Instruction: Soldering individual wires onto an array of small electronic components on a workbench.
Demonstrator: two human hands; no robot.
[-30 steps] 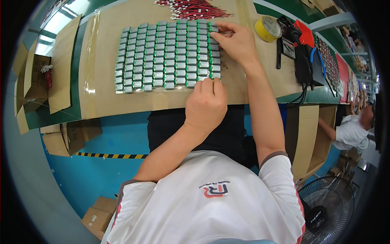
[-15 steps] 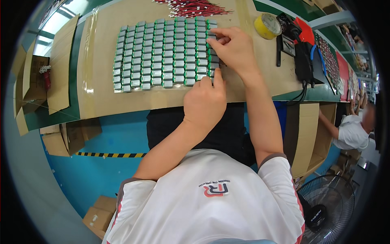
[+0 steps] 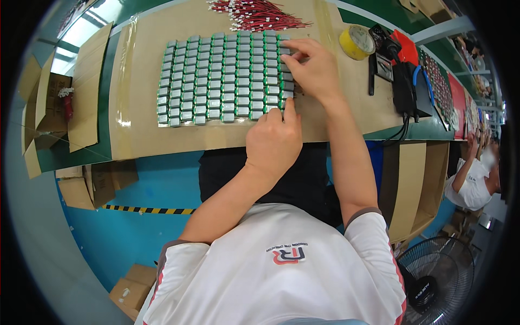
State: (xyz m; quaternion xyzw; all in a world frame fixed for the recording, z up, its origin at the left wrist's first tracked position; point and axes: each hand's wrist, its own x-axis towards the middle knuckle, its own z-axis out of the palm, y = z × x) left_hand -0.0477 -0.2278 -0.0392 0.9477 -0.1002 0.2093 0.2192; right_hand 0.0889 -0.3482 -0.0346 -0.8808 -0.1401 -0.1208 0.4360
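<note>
- Right hand (image 3: pixel 311 70), in the head view, is seen at the far right edge of the grid of small silver cells (image 3: pixel 225 78), its fingertips (image 3: pixel 287 57) pinched together on one cell in the outermost column; whether that cell is lifted or only pressed flat cannot be told.
- Left hand (image 3: pixel 273 143) is loosely curled just nearer the body, with one extended finger touching the near right corner of the grid, so that nothing is grasped by it.
- To the left of both hands the cells are laid in tight rows on a brown cardboard sheet (image 3: pixel 135 81), each touching its neighbours.
- Each cell is judged light, flat and fairly stiff, with a smooth foil skin that may slip (and probably dents if squeezed hard); a hold across the two short edges seems safest.
- The long axis of each cell runs across the bench, left to right of the hands, with the green-edged end turned leftward.
- Beyond the right hand lie red wire leads (image 3: pixel 254 13); to its right sits a yellow tape roll (image 3: pixel 356 42).
</note>
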